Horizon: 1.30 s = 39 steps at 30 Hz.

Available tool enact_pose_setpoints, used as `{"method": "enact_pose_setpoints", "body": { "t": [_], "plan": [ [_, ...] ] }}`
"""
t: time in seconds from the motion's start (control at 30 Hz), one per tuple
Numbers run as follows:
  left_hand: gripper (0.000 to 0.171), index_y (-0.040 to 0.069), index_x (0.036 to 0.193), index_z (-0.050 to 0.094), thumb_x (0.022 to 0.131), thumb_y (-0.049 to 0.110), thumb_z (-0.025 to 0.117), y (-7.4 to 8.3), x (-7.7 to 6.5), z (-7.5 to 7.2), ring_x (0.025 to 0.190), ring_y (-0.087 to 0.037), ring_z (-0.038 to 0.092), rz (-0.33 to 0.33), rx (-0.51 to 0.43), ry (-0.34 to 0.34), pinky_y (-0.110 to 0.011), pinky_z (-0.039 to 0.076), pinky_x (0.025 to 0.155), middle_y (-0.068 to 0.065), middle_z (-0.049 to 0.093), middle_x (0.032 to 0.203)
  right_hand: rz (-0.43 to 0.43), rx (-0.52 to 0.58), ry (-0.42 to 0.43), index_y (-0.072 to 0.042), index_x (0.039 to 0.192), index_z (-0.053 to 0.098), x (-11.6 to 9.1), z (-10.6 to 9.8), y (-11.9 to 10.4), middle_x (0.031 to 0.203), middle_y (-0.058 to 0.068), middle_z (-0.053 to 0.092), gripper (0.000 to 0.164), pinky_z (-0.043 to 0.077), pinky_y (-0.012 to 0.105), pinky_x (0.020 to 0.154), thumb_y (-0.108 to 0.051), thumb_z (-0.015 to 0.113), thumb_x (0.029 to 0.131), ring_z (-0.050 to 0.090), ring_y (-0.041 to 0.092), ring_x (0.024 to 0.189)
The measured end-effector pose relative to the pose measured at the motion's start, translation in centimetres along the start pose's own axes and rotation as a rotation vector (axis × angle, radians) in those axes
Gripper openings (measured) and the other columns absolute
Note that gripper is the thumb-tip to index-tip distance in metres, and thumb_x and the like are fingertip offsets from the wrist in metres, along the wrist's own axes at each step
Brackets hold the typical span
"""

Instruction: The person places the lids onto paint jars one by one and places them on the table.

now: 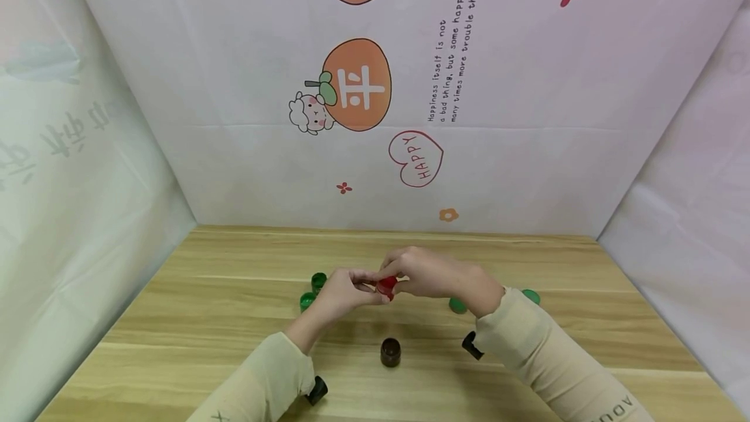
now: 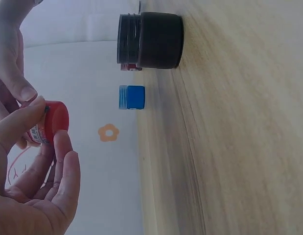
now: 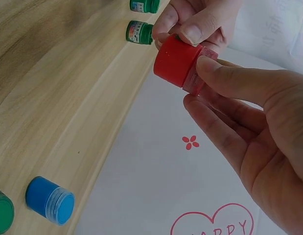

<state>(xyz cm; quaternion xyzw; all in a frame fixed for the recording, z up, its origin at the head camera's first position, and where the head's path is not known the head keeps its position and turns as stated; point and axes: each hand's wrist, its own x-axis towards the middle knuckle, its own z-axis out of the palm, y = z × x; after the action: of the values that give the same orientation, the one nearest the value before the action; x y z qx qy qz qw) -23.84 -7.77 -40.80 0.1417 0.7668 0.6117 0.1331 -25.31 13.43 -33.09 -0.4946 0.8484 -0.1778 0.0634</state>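
Note:
A small red paint jar [image 1: 387, 286] is held up above the table between both hands. My left hand [image 1: 346, 288] grips it from the left, thumb on one side and fingers on the other. From the right, my right hand [image 1: 424, 272] pinches the same jar. In the right wrist view the red part of the jar [image 3: 175, 61] faces left, and the right thumb presses its clear part. The left wrist view shows a printed label beside the red part [image 2: 58, 117]. Below the hands, a dark brown jar [image 1: 390, 351] stands on the table.
Two green paint jars [image 1: 319, 282] stand left, beside the left hand. Green round pieces [image 1: 458, 305] lie near the right forearm. A blue jar [image 3: 48, 200] shows in the wrist views, hidden in the head view. White printed sheets [image 1: 504, 168] wall the wooden table [image 1: 222, 318].

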Motion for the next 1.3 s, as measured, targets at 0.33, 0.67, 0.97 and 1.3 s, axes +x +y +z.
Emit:
{"method": "enact_pose_setpoints", "body": {
  "t": [0.33, 0.67, 0.97, 1.3],
  "plan": [
    [0.047, 0.001, 0.132, 0.067, 0.089, 0.014, 0.082, -0.4, 0.0, -0.3, 0.098, -0.022, 0.072, 0.029, 0.049, -0.062, -0.040, 0.057, 0.087, -0.008, 0.073, 0.114, -0.017, 0.000, 0.006, -0.006, 0.120, 0.077, -0.3, 0.3, 0.3, 0.105, 0.001, 0.069, 0.027, 0.057, 0.030, 0.080, -0.002, 0.076, 0.093, 0.065, 0.011, 0.093],
    [0.062, -0.004, 0.147, 0.051, 0.091, 0.004, 0.077, -1.0, -0.8, -1.4, 0.107, -0.030, 0.068, -0.007, 0.072, -0.091, -0.044, 0.056, 0.091, -0.021, 0.066, 0.126, 0.036, -0.037, 0.014, -0.004, 0.115, 0.076, -1.1, 0.1, 1.4, 0.107, 0.004, 0.068, 0.025, 0.058, 0.033, 0.083, 0.002, 0.076, 0.091, 0.066, 0.014, 0.097],
    [0.060, -0.005, 0.141, 0.056, 0.086, -0.001, 0.077, -0.9, -1.9, -1.3, 0.103, -0.027, 0.069, -0.007, 0.102, -0.222, -0.036, 0.057, 0.088, -0.018, 0.068, 0.121, 0.102, -0.088, 0.001, -0.003, 0.114, 0.076, -2.1, 0.8, 2.6, 0.104, 0.005, 0.069, 0.025, 0.056, 0.026, 0.080, 0.001, 0.078, 0.089, 0.067, 0.016, 0.094],
    [0.060, -0.003, 0.134, 0.063, 0.076, -0.012, 0.080, -1.2, -3.2, -0.1, 0.094, -0.024, 0.069, -0.068, 0.117, -0.337, -0.030, 0.058, 0.080, -0.012, 0.067, 0.122, 0.197, -0.114, -0.031, -0.004, 0.115, 0.076, -2.6, 2.2, 4.1, 0.109, 0.005, 0.070, 0.028, 0.056, 0.026, 0.081, -0.001, 0.080, 0.087, 0.068, 0.017, 0.098]
  ]
}}
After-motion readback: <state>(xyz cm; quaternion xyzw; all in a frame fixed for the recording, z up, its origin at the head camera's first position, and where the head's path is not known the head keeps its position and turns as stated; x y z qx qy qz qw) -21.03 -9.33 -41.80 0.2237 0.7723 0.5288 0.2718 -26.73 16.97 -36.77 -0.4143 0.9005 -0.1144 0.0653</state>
